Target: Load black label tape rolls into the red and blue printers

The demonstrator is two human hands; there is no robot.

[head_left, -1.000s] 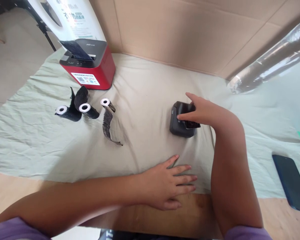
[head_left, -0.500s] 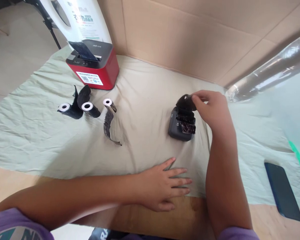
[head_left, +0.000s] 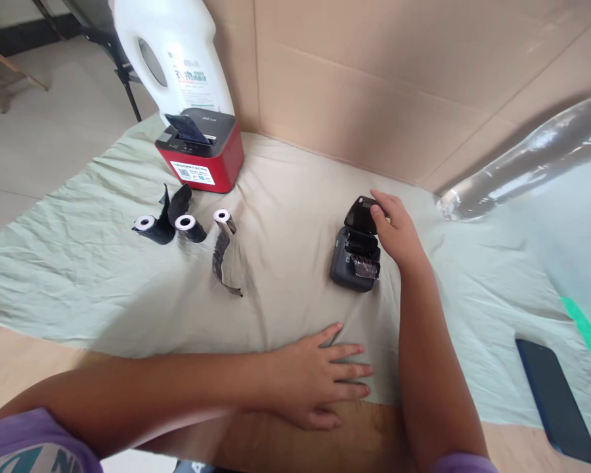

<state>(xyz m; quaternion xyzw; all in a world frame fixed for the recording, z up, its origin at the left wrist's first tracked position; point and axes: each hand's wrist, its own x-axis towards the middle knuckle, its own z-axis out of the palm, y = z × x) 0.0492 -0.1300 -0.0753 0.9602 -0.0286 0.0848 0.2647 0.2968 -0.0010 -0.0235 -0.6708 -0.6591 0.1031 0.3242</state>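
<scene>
My left hand (head_left: 320, 378) lies flat near the front edge of the cloth, its fingers spread and nothing in it. At the right, my right hand (head_left: 396, 226) pinches the raised lid (head_left: 363, 211) of a small dark label printer (head_left: 350, 276) between thumb and fingers. The printer's compartment stands open. A shiny dark strip of printer paper (head_left: 366, 268) hangs over its front. To the left are three small paper rolls with dark outer layers: one roll (head_left: 152, 228), a middle roll (head_left: 192, 228), and a third (head_left: 223, 220) with its strip trailing toward me.
A red and black printer (head_left: 221, 161) stands at the back left, before a white jug (head_left: 192, 59). A cardboard panel (head_left: 374, 79) rises behind the cloth (head_left: 285, 263). Clear plastic wrap (head_left: 522, 157) and a phone (head_left: 556, 397) are on the right.
The view has tilted, so most things sit lower in the picture. My right hand has tipped the printer lid further back, with its fingers now behind it. My left hand stays flat.
</scene>
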